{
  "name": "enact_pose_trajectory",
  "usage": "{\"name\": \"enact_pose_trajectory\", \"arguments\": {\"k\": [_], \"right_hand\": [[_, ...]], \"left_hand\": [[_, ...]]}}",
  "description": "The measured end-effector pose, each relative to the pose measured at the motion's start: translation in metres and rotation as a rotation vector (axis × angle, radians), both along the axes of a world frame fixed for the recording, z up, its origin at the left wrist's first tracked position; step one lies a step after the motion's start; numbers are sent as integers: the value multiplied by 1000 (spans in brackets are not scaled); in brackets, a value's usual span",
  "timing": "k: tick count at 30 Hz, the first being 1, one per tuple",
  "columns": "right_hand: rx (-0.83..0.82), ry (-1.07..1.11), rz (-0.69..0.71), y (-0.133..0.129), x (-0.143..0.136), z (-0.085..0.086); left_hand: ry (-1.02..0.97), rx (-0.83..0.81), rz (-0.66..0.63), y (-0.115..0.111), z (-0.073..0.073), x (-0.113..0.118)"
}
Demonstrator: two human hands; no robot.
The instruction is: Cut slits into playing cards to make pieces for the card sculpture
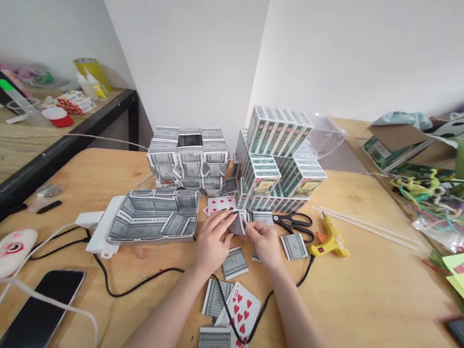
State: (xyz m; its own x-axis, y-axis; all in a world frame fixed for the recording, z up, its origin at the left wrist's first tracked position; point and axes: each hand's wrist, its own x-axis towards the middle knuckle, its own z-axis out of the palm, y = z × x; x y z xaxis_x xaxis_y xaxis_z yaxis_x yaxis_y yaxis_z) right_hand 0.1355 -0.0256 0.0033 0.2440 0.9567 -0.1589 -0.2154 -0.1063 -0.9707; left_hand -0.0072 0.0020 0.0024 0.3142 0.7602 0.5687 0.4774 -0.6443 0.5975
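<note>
Between my fingers is a small grey-backed playing card [236,225], held at both sides. My left hand [214,236] pinches its left and top edge, and my right hand [264,239] grips its right side. Folded card squares [234,263] lie just below my hands, with another square [294,246] to the right. A nine of hearts [244,310] rests face up under a black cable. Behind my hands stand an open tray made of cards [155,217] and a boxy structure built from cards [190,160].
Packs of cards [277,155] are stacked at the back right. Black scissors [295,222] and a yellow glue gun [331,239] lie right of my hands, near clear glue sticks [366,226]. A white power strip [104,228] and a phone [36,337] are on the left.
</note>
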Motion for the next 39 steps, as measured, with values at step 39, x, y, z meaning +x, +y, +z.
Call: {"name": "enact_pose_trajectory", "arguments": {"k": [39], "right_hand": [[90,92,188,-6,-11,12]], "left_hand": [[-447,-573,10,8,0,4]]}}
